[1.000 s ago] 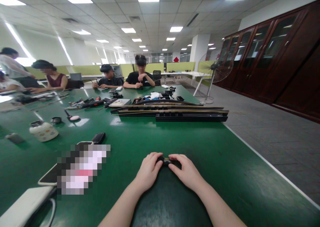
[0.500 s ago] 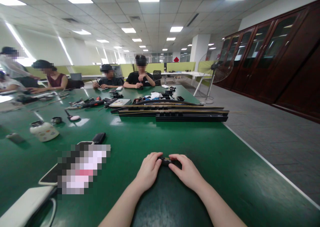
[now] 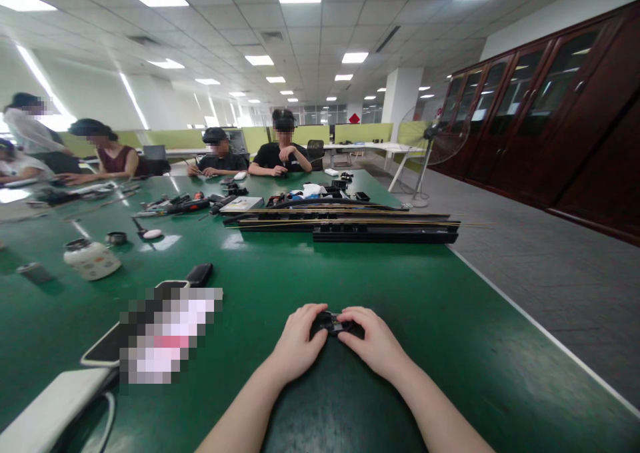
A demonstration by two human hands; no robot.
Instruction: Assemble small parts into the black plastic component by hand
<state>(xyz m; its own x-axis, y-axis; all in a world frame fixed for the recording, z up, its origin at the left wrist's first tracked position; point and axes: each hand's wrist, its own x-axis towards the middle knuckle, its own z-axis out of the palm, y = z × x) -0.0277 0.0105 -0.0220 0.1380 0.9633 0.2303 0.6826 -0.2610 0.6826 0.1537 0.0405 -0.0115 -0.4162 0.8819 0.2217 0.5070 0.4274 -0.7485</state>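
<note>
Grip: left hand (image 3: 299, 342) and right hand (image 3: 376, 342) pinch a small black part (image 3: 334, 322) from either side, low over the green table (image 3: 280, 266).
Advice: keep both wrists planted; press evenly, I judge.
Left of grip: phone (image 3: 107, 350), black case (image 3: 200, 274).
Beyond grip: black rails (image 3: 350, 225).

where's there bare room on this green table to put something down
Bare green table lies right of the right hand up to the white edge, and between both hands and the black rails. Crowded: phone and jar on the left, tools beyond.
</note>
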